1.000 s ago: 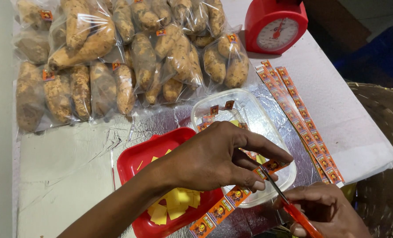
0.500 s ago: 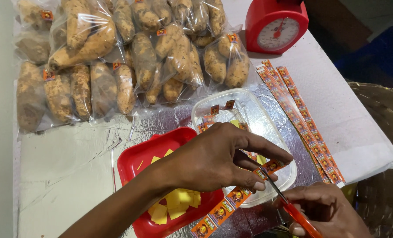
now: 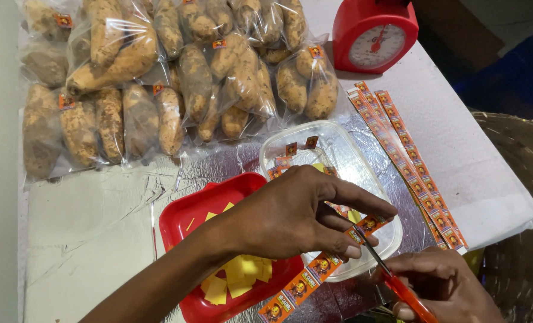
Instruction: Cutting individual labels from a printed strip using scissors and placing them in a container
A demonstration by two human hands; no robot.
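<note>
In the head view, the left hand (image 3: 290, 215) pinches a long orange strip of printed stickers (image 3: 314, 269) between thumb and fingertips above the clear plastic tub (image 3: 374, 179) near the table's front edge. The right hand (image 3: 443, 287) grips red-handled scissors (image 3: 392, 278), blades slightly parted at the strip. A red plastic tray (image 3: 188, 218) of yellow paper squares sits just left of the tub.

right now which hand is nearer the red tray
Left. The left hand hovers over the red tray; the right hand holds scissors off to its right.
</note>
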